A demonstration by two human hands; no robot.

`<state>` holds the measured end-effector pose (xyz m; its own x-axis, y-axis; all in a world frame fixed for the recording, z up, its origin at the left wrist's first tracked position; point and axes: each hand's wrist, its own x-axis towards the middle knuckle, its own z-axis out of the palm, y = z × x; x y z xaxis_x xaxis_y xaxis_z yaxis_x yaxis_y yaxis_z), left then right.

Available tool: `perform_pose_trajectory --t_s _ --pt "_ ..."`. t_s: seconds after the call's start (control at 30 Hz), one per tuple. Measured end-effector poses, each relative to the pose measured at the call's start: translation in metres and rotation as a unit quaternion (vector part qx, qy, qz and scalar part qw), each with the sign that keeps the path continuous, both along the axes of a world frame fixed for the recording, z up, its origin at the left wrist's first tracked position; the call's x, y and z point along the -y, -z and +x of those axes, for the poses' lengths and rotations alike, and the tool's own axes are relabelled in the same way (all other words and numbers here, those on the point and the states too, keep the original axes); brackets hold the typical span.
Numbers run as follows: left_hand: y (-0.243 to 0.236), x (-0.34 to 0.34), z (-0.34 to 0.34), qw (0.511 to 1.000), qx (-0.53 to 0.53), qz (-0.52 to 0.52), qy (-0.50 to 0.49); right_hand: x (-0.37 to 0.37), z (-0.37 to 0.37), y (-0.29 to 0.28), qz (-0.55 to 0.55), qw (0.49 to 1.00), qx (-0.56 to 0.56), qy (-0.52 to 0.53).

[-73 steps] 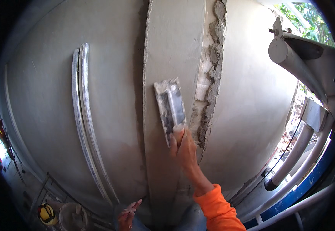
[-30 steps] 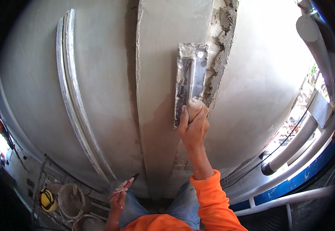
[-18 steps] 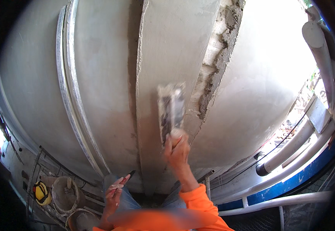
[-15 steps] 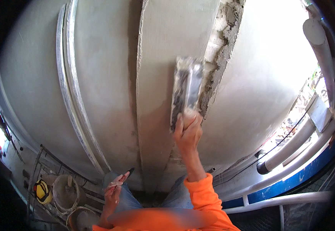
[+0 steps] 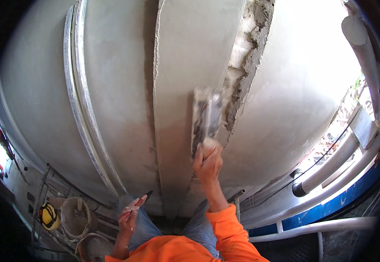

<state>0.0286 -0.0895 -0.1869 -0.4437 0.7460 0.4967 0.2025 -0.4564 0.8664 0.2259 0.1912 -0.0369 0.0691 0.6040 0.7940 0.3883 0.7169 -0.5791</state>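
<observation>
My right hand (image 5: 208,161) is wrapped round the handle of a plastering trowel (image 5: 207,111). Its long rectangular blade, smeared with mortar, lies against the grey plastered strip (image 5: 198,43) of the wall. Right of the trowel, a ragged gap (image 5: 242,56) with rough mortar edges runs down the wall. My left hand (image 5: 129,214), its fingers caked with plaster, stays low over my left thigh. A small dark pointed piece (image 5: 146,196) sticks out at its fingertips; the rest of it is hidden and I cannot tell its kind.
Two long metal straightedges (image 5: 77,87) stand against the wall at left. Buckets (image 5: 75,218) and a yellow-and-black helmet (image 5: 49,216) sit by a metal frame at lower left. Pale pipes (image 5: 325,168), a thin dark cable and a blue band (image 5: 321,207) line the right side.
My right hand and the trowel have slid down the strip and slightly left. My left hand keeps its place.
</observation>
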Motion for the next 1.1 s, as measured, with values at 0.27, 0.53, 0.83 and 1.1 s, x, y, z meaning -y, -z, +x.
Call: perform_pose_trajectory --t_s 0.27,0.53,0.83,1.1 --pt "0.007 -0.003 -0.002 0.998 -0.043 -0.033 -0.02 -0.008 -0.001 0.056 -0.077 0.995 0.056 0.023" --pt "0.02 -0.007 -0.006 0.999 -0.014 -0.035 -0.016 0.012 0.005 0.068 -0.035 0.999 0.011 0.028" --pt "0.006 -0.076 -0.041 0.999 -0.013 0.05 0.001 -0.009 0.016 0.12 0.029 0.993 0.115 0.017" --pt "-0.05 -0.122 -0.005 0.947 0.105 0.052 0.3 0.083 0.051 0.204 -0.281 0.912 -0.19 -0.231"
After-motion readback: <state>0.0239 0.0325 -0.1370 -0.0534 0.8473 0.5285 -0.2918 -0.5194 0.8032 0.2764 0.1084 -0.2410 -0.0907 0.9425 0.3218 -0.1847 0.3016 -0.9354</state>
